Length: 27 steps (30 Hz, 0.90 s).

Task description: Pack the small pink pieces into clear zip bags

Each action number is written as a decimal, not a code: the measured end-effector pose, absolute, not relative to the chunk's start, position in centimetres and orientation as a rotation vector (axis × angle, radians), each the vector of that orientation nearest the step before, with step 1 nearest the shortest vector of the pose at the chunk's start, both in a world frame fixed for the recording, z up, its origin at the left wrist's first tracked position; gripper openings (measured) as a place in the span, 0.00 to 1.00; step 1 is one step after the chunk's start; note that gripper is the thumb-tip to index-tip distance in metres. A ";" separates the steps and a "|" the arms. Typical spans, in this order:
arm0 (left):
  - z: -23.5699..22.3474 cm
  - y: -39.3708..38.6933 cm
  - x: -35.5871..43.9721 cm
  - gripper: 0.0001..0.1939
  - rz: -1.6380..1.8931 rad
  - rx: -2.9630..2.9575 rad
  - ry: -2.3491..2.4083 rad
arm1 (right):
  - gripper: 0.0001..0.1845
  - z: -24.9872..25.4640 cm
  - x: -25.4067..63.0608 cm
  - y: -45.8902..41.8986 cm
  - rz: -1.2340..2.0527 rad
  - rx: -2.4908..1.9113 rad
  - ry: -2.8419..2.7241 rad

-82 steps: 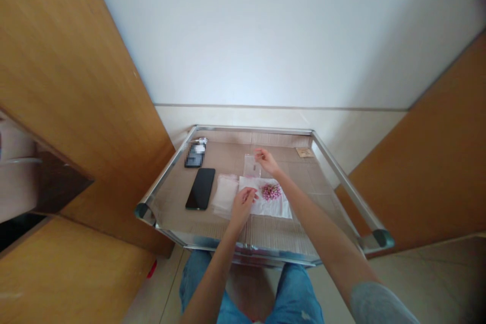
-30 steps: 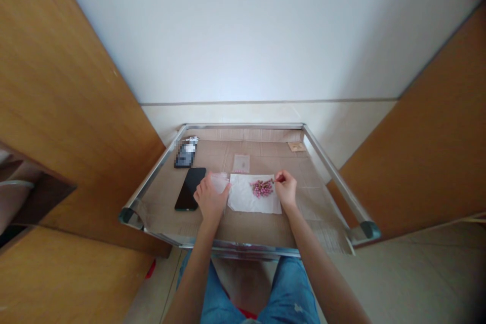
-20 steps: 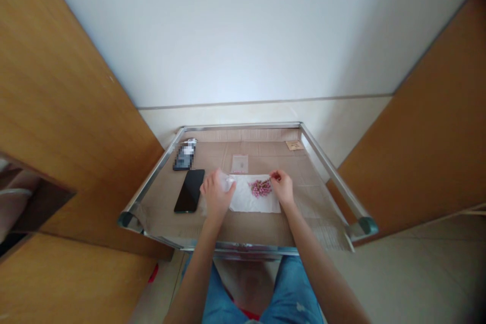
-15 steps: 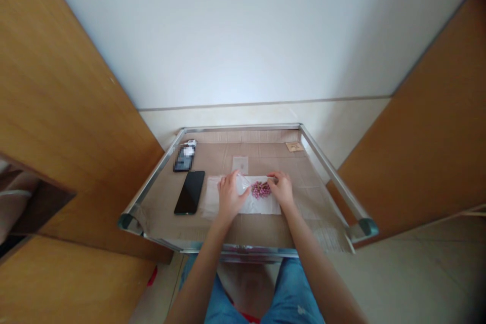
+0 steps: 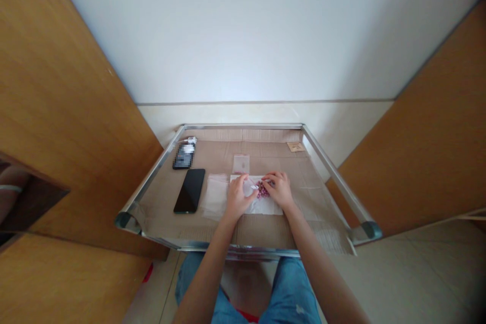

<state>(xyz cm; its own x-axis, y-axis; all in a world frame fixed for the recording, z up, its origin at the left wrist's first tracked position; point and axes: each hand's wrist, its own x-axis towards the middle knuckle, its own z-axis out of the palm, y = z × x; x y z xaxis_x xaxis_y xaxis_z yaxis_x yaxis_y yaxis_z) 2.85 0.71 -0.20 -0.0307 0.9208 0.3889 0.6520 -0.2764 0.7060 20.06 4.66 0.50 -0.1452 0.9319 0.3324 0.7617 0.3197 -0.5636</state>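
Note:
My left hand (image 5: 237, 197) pinches a small clear plastic bag (image 5: 248, 188) between thumb and fingers, its mouth turned toward a cluster of pink beads (image 5: 262, 190). Those small round beads lie on a white sheet (image 5: 268, 206) on the cardboard. From the right, my right hand (image 5: 279, 190) reaches over the cluster, with curled thumb and fingertips closed on beads at its edge. My fingers partly cover the cluster. Left of my left hand lies a stack of clear plastic bags (image 5: 215, 195).
A black phone (image 5: 190, 191) lies at left, with a pixelated dark device (image 5: 184, 156) and white cable behind it. Another small clear bag (image 5: 241, 163) lies beyond my hands. A tan card (image 5: 295, 147) rests at the back right. Metal rails (image 5: 334, 172) border the cardboard surface (image 5: 311, 197).
My left hand has shifted right, bringing the plastic bag against the beads and uncovering the bag stack. My right hand's fingers have moved left onto the beads.

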 end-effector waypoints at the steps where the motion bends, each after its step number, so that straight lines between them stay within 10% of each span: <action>1: -0.3 0.7 2.8 0.27 1.211 1.938 1.649 | 0.10 0.5 20.1 4.6 0.345 -1.496 -1.951; 27: -0.2 1.1 2.6 0.29 1.290 1.879 1.668 | 0.06 1.1 19.3 5.8 0.394 -1.517 -2.045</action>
